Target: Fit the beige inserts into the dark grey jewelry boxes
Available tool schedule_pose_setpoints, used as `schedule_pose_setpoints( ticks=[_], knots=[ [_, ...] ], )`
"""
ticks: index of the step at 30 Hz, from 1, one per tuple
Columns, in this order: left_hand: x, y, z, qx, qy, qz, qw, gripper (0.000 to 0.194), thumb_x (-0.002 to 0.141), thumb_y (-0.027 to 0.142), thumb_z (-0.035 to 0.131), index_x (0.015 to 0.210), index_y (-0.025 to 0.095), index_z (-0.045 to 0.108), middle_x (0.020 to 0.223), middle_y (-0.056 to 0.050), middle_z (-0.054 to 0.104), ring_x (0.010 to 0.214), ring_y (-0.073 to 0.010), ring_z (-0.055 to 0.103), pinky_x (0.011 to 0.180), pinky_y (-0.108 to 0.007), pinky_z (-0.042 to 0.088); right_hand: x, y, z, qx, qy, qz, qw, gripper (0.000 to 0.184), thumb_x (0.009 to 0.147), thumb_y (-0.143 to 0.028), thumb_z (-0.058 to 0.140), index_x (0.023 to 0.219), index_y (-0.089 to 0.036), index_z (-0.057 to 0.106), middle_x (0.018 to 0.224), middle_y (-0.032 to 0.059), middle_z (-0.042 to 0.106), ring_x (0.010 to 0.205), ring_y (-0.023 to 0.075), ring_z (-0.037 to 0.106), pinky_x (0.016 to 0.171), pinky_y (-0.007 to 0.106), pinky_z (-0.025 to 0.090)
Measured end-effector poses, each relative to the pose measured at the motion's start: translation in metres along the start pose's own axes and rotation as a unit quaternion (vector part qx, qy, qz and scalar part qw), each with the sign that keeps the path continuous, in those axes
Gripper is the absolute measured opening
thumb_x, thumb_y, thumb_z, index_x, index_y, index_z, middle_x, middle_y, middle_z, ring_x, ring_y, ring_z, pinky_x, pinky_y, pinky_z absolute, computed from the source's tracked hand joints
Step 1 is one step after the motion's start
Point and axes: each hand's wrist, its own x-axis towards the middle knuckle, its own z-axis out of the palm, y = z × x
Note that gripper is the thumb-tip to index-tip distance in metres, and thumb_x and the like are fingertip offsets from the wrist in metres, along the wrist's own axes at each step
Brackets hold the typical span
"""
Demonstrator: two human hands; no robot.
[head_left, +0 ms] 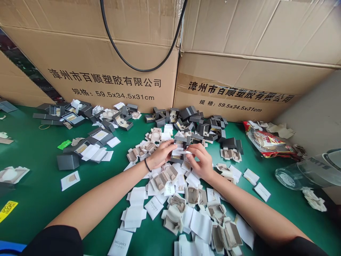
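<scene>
1. Small open dark-grey rigid box (177,160), held before brown cardboard cartons (87,57) by left hand (160,155), fingers curled on it; thin white piece (187,152) pinched by right hand (201,161).
2. Box prob. light, stiff; best gripped by side walls. Piece prob. easily creased.
3. Interior part. hidden by fingers; piece's material unclear.

From where I watch, the person wears short black sleeves, the left one (54,241) and the right one (290,246) both plain, ending around the elbows. I can also see a thin black band (147,165) circling the left wrist.
</scene>
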Motion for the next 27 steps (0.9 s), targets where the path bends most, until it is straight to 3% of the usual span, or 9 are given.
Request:
schedule_pose_setpoints(
  ticks=[6,11,17,27],
  knots=[
    [-0.001,0.004,-0.003,-0.038,-0.061,-0.03,0.997,0.027,0.072,0.029,0.064,0.097,0.018,0.059,0.082,-0.003,0.061,0.068,-0.012,0.056,0.06,-0.023,0.045,-0.001,0.004,0.002,-0.029,0.026,0.044,0.998,0.017,0.09,-0.022,0.043,0.097,-0.021,0.059,0.09,0.0085,0.061,0.08,0.0189,0.059,0.067,0.033,0.049],
    [-0.002,0.0,-0.004,0.004,-0.063,-0.022,0.998,0.034,0.074,0.033,0.064,0.105,0.019,0.06,0.091,-0.006,0.063,0.075,-0.0142,0.059,0.065,-0.026,0.049,-0.002,0.01,0.004,-0.062,0.035,0.047,0.996,0.017,0.089,-0.024,0.045,0.1,-0.022,0.059,0.086,0.0074,0.062,0.078,0.0197,0.059,0.065,0.033,0.049],
    [-0.004,-0.003,-0.003,0.09,-0.061,0.013,0.994,0.043,0.075,0.037,0.063,0.114,0.02,0.057,0.1,-0.007,0.062,0.079,-0.0149,0.059,0.07,-0.031,0.052,-0.003,0.017,0.002,-0.098,0.035,-0.014,0.995,0.021,0.086,-0.017,0.05,0.103,-0.025,0.058,0.089,0.0059,0.064,0.075,0.0208,0.055,0.068,0.037,0.047],
    [-0.002,-0.007,-0.004,0.126,-0.046,0.04,0.99,0.048,0.076,0.043,0.06,0.117,0.019,0.057,0.085,-0.006,0.062,0.068,-0.0147,0.058,0.065,-0.033,0.053,-0.001,0.016,0.003,-0.111,0.044,-0.008,0.993,0.025,0.086,-0.014,0.048,0.105,-0.025,0.057,0.088,0.006,0.059,0.078,0.0205,0.053,0.071,0.037,0.045]
  ],
)
